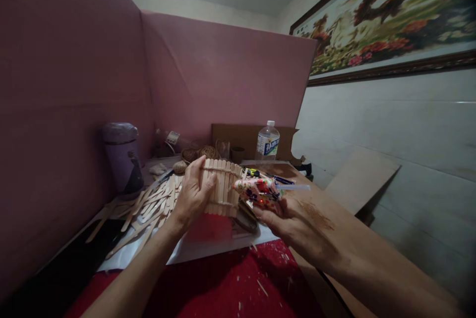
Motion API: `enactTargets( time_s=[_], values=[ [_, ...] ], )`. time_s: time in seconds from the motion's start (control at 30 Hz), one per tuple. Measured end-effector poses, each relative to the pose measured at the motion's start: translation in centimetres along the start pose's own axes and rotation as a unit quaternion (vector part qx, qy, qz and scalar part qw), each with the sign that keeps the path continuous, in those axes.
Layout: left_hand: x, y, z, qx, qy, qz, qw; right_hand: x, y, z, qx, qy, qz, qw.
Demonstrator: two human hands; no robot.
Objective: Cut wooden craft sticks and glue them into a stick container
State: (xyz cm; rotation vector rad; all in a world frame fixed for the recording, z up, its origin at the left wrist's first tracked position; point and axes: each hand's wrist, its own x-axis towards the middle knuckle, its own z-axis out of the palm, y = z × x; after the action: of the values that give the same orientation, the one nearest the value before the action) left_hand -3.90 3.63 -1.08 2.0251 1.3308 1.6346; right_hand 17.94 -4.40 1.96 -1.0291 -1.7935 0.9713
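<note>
My left hand (195, 189) is closed around the left side of a round holder made of upright craft sticks (223, 186), its thumb pressed on the front. Bands of twine run round the holder near its top and bottom. In my right hand (277, 216) is a flower-patterned hot glue gun (258, 192), with a clear glue stick (295, 187) jutting out of its back and a small red light glowing. The gun's nozzle points left and meets the right side of the holder; whether it touches cannot be made out.
Loose craft sticks (156, 204) lie heaped at the left. Behind are balls of twine (208, 152), a plastic bottle (267, 140) and a purple tumbler (124, 159). Pens (282, 180) lie at the right. A red cloth (238, 283) with wood scraps covers the near side.
</note>
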Motion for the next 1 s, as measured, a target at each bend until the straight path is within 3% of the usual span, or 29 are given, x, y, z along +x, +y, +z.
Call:
enactTargets(
  time_s=[0.37,0.6,0.9,1.0],
  values=[
    [-0.05,0.15,-0.03,-0.001,-0.001,-0.011,1.000,-0.18,0.07,-0.01,-0.008,0.011,0.027,1.000],
    [-0.01,0.05,0.00,-0.002,-0.002,-0.004,1.000,0.26,0.51,0.05,0.008,-0.004,-0.001,1.000],
    [-0.02,-0.16,0.07,-0.002,0.001,-0.003,1.000,0.45,0.33,-0.15,0.024,0.032,0.004,0.999],
    [-0.01,-0.18,0.07,-0.002,0.000,-0.002,1.000,0.32,0.81,-0.24,0.044,0.042,0.036,0.997]
  ],
)
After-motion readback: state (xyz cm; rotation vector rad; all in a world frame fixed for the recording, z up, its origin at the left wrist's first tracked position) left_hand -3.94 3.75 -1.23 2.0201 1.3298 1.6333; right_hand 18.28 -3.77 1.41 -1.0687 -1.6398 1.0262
